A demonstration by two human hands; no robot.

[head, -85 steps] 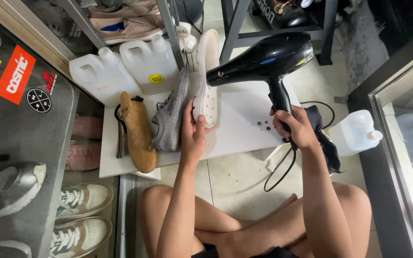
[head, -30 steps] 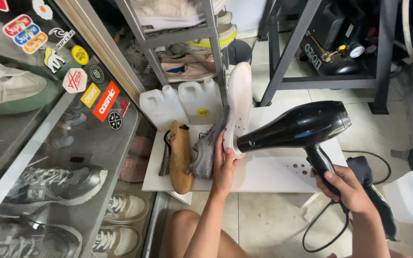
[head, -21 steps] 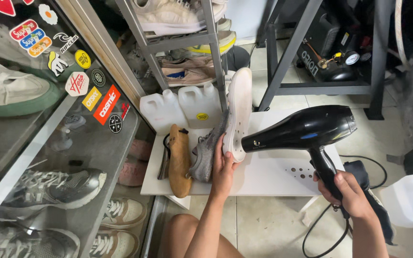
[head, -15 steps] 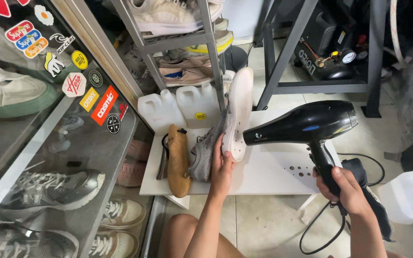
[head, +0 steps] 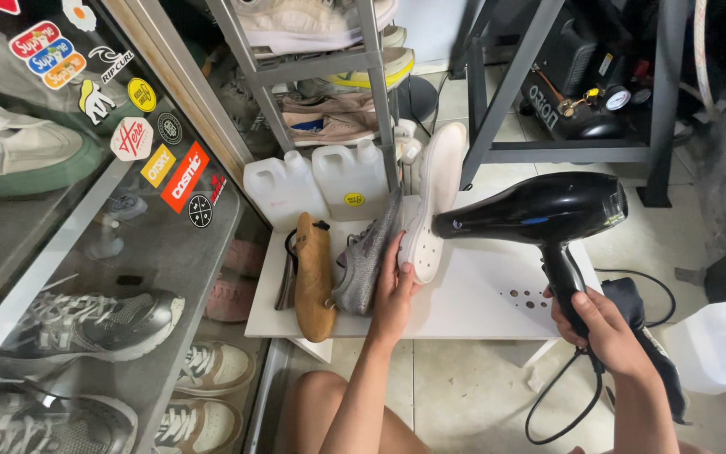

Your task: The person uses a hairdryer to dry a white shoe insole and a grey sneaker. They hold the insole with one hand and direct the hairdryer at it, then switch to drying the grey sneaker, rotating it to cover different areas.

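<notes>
In the middle of the frame, the left hand [head: 394, 290] is closed around a grey shoe [head: 369, 256] and holds it up on its heel, with the white sole [head: 432, 202] turned to the right. Just right of the sole, the black hair dryer [head: 539, 212] points its front end at the shoe, very close to it. The right hand [head: 605, 329], at the lower right, is wrapped tight around the dryer's handle, and a black cord [head: 560, 403] hangs down from it in a loop. The shoe stands on a low white table [head: 472, 298]. A brown wooden shoe form [head: 314, 276] lies on the table just left of the shoe. Behind them, near the top middle, stand two white jugs [head: 317, 185] beside a grey metal rack [head: 313, 63] with shoes on it. Another white jug [head: 716, 346] sits at the right edge. At the left, a glass case [head: 77, 252] holds more shoes.
</notes>
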